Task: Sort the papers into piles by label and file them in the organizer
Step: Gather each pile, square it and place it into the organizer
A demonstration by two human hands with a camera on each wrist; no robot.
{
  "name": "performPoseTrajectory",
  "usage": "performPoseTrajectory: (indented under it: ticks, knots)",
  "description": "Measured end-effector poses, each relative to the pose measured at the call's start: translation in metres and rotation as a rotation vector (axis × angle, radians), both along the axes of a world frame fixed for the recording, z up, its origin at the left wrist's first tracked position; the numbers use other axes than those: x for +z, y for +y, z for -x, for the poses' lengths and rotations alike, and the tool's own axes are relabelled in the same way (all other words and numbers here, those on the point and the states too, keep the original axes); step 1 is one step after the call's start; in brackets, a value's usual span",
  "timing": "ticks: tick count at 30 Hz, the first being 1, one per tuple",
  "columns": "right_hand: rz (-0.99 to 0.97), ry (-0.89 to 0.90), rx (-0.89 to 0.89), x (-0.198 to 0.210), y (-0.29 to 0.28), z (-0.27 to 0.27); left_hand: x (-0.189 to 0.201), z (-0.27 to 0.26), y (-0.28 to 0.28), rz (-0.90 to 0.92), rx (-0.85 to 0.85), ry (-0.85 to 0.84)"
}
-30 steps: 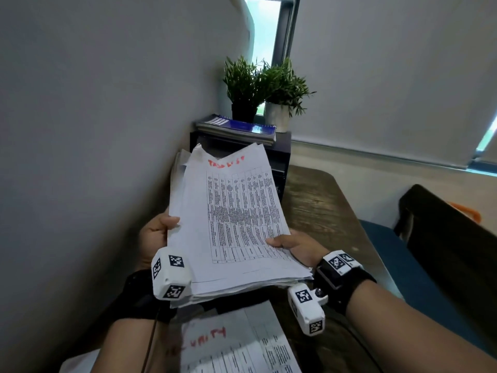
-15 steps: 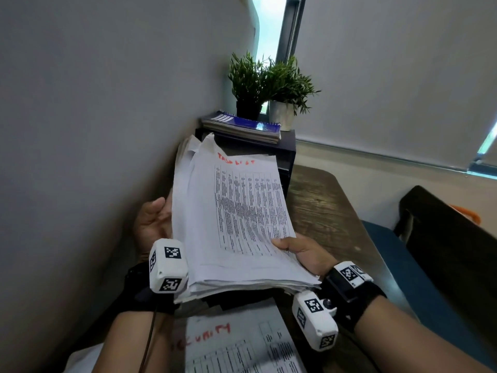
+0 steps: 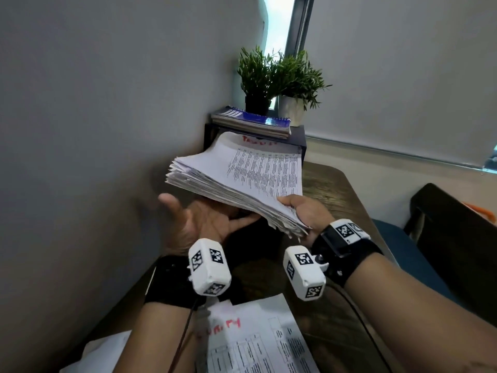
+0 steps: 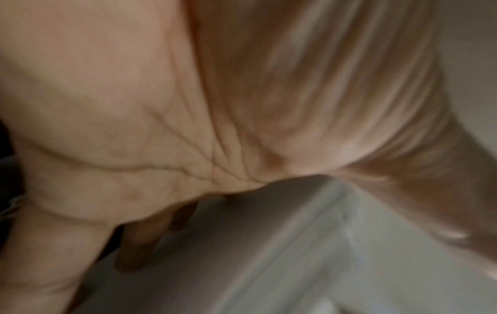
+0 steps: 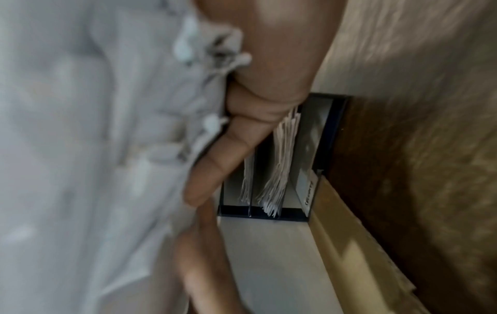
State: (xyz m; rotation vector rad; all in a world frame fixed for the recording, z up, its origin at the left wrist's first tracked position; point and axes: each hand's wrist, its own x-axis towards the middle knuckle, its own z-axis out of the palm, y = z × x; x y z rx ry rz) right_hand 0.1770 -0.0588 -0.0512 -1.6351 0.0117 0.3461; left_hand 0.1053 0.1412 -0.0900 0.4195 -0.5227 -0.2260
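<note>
Right hand point(image 3: 306, 211) is gripping the paper stack point(image 3: 250, 179) by its near corner; left hand point(image 3: 207, 222) is lying open, palm up, beneath it, before the organizer point(image 5: 317, 148).

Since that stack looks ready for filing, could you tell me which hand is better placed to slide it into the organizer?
Probably the right hand: it grips the paper stack at its near corner, pointed toward the black organizer. The left hand lies open, palm up, beneath it.

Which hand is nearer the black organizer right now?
Right. The right hand, gripping the paper stack, sits closer to the organizer; the left hand is open, lower and further back.
</note>
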Motion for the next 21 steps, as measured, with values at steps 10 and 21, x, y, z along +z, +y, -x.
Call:
performPoseTrajectory:
  ticks: [10,21]
  knots:
    - [0.905,-0.73,-0.19,0.045,-0.002,-0.001,0.026,-0.025,-0.016,-0.205,0.541,0.339]
    - [1.652,-1.234,0.357,0.03,0.039,0.047,0.024,-0.024,-0.018,-0.185,0.515,0.351]
